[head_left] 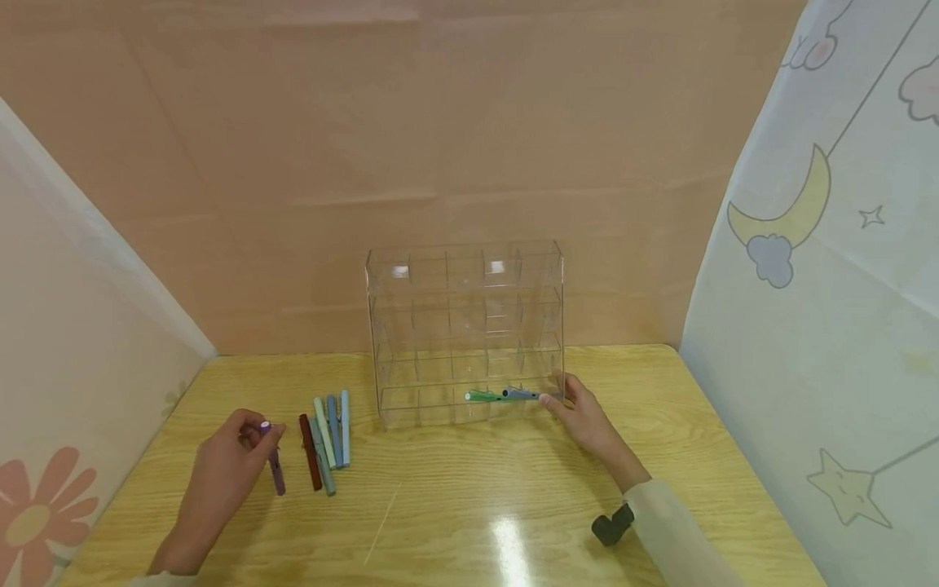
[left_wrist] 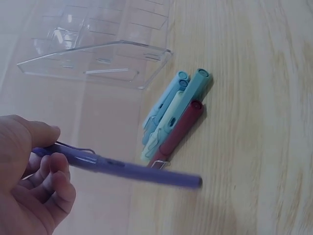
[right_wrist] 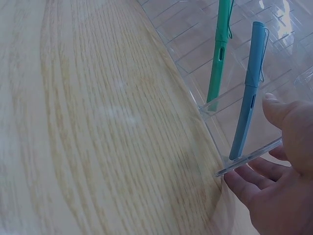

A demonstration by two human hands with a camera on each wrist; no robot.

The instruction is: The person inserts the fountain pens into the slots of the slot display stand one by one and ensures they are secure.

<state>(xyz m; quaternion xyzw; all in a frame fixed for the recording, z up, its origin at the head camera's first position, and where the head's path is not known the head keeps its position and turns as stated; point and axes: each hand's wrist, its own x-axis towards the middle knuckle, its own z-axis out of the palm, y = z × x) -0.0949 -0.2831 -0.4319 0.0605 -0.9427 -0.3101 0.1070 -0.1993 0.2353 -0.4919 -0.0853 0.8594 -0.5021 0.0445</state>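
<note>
My left hand [head_left: 231,461] pinches a purple pen [left_wrist: 132,171] near its clip end, thumb on top. In the head view the pen hangs tilted above the table. Beside it lie several pens: a dark red pen [head_left: 310,452], a teal pen [left_wrist: 193,90], a pale green pen [head_left: 324,432] and blue ones. A clear acrylic rack [head_left: 469,359] stands farther back. My right hand [head_left: 587,420] grips its lower right end, thumb in front and fingers outside the side panel. A green pen [right_wrist: 218,63] and a blue pen [right_wrist: 247,88] sit in the bottom tier.
The wooden table [head_left: 455,505] carries everything. A peach cloth [head_left: 411,147] hangs behind the rack, and patterned cloths stand at left and right. A small black object [head_left: 612,526] is at the right wrist, by the sleeve.
</note>
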